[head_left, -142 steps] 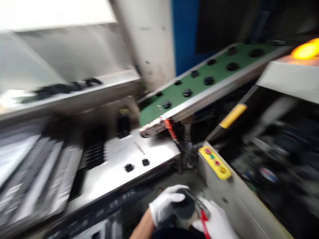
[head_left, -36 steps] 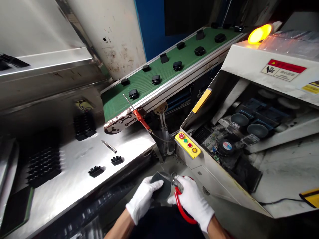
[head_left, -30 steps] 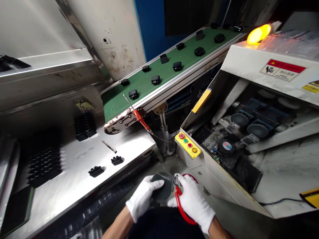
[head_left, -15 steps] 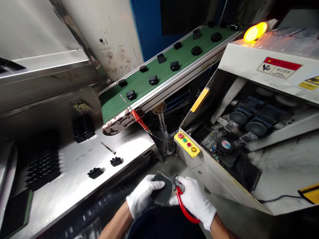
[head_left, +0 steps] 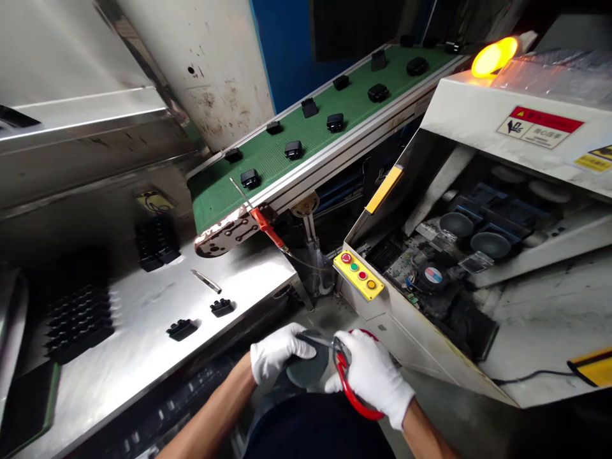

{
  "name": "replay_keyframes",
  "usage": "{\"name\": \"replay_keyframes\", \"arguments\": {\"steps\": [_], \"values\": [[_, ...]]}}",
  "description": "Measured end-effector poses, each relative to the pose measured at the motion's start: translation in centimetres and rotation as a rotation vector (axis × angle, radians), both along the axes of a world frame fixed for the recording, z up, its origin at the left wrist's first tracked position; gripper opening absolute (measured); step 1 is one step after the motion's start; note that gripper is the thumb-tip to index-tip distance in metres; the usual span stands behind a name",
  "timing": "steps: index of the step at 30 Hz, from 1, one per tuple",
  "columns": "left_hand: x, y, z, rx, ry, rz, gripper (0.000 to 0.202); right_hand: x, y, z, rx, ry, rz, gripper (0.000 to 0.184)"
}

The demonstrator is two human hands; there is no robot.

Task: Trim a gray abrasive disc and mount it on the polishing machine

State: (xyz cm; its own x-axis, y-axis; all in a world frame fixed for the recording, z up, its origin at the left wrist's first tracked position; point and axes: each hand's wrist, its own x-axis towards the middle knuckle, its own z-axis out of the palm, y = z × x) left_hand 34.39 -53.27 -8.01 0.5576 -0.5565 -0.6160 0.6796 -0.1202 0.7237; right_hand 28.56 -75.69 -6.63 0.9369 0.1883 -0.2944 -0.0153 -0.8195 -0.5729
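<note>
Both my hands wear white gloves and meet low in the middle, above my lap. My left hand [head_left: 275,354] grips a dark grey round disc [head_left: 308,368] by its left edge. My right hand [head_left: 370,376] holds red-handled scissors [head_left: 345,382], whose blades lie over the disc's top edge. To the left, two small black moulded parts [head_left: 222,307] lie on the steel table [head_left: 157,344], apart from my hands.
A green conveyor belt [head_left: 310,134] carrying several black parts slopes up to the right. A red-handled screwdriver [head_left: 261,220] leans at its lower end. Stacks of black parts [head_left: 79,315] sit at the left. An open white machine [head_left: 478,210] with a yellow button box [head_left: 358,275] and a lit amber lamp [head_left: 495,56] stands on the right.
The hands, disc and scissors have stayed at my lap; the scissor blades have worked slightly along the disc's top edge. The view has steadied and shifted a little.
</note>
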Motion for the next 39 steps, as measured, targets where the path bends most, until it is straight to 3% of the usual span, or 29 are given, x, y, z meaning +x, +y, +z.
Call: {"name": "replay_keyframes", "arguments": {"steps": [2,5,11,14,17,19,24,29,33,39], "values": [[0.2,0.0,0.3,-0.030,0.000,-0.016,0.020,0.0,-0.1,-0.2,0.000,0.030,0.000,0.046],[0.2,0.5,1.0,-0.110,-0.001,-0.019,0.025,-0.2,-0.1,-0.3,0.037,0.040,-0.025,0.045],[-3.1,1.2,0.9,-0.416,0.088,0.358,0.042,-0.9,1.0,-0.1,0.164,0.079,-0.193,0.041],[-5.1,-0.5,0.0,-0.279,0.108,0.536,0.035,-1.2,1.8,-0.7,0.218,0.116,-0.209,0.038],[-5.8,-2.2,-0.6,-0.095,0.145,0.643,0.032,-1.1,2.1,-1.2,0.137,0.026,-0.190,0.061],[-5.8,-2.6,-0.5,-0.092,0.160,0.630,0.034,-1.0,2.0,-1.3,0.095,-0.027,-0.164,0.074],[-5.4,-1.7,-0.1,-0.115,0.134,0.584,0.033,-0.5,1.3,-0.4,0.131,0.061,-0.078,0.043],[-5.1,-1.4,0.4,-0.119,0.118,0.482,0.031,-0.2,0.9,0.3,0.117,-0.005,-0.050,0.053],[-4.7,-1.6,1.4,-0.124,0.089,0.454,0.029,-0.2,0.7,0.6,0.147,0.049,-0.060,0.045],[-4.0,-1.3,1.8,-0.192,0.106,0.335,0.031,-0.1,0.4,1.2,0.097,-0.014,-0.050,0.052]]}}
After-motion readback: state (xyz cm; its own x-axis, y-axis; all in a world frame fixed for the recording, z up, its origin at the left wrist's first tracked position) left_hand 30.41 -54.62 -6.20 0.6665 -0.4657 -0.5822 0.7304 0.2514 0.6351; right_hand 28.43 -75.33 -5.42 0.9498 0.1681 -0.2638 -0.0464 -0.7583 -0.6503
